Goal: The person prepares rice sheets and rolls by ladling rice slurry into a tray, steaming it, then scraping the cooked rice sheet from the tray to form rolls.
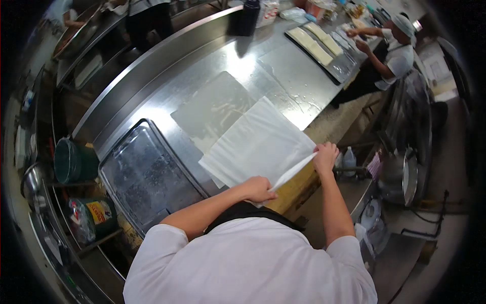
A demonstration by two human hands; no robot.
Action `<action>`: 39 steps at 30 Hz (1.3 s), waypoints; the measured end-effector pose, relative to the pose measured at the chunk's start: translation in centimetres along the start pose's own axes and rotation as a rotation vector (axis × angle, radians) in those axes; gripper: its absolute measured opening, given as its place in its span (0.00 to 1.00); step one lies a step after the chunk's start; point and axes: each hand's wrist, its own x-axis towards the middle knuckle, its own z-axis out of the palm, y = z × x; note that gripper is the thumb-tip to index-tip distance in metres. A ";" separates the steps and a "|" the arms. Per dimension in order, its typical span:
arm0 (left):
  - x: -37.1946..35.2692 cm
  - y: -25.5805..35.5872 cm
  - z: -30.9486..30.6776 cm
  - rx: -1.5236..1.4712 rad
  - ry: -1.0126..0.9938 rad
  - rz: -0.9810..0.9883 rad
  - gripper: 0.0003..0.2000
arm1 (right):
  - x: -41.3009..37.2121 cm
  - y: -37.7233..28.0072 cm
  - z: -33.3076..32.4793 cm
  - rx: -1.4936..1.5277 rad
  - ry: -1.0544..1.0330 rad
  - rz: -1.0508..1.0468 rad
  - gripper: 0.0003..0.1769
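Both hands (293,175) grip the near edge of a white sheet (260,142).

White translucent sheet (260,144) is covering part of the pale grey rectangular patch (215,104) on the stainless steel bench (190,66); patch's near side is hiding there. Left hand (259,188) and right hand (325,153) are keeping some fingertips out of sight at the sheet's folded edge. Left forearm is blocking part of the large dark rectangular tray (147,172). Top edge is cutting off the dark-clothed person (148,23) and black cylindrical container (249,17). Yellow label (98,212) is showing lettering too small to read.
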 end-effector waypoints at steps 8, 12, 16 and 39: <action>4.3 5.1 6.7 -0.544 -0.631 0.007 0.17 | -8.6 7.2 -0.9 -0.083 -0.041 0.420 0.06; 5.2 6.7 10.4 -0.701 -0.807 -0.070 0.17 | -12.4 9.2 -1.6 -0.121 -0.092 0.574 0.07; 4.4 8.4 11.7 -0.844 -0.966 -0.071 0.18 | -16.2 10.5 -2.4 -0.121 -0.097 0.697 0.07; -7.7 6.9 25.1 -1.145 -0.232 -0.133 0.09 | -60.8 -11.3 -8.5 1.019 -0.217 1.084 0.15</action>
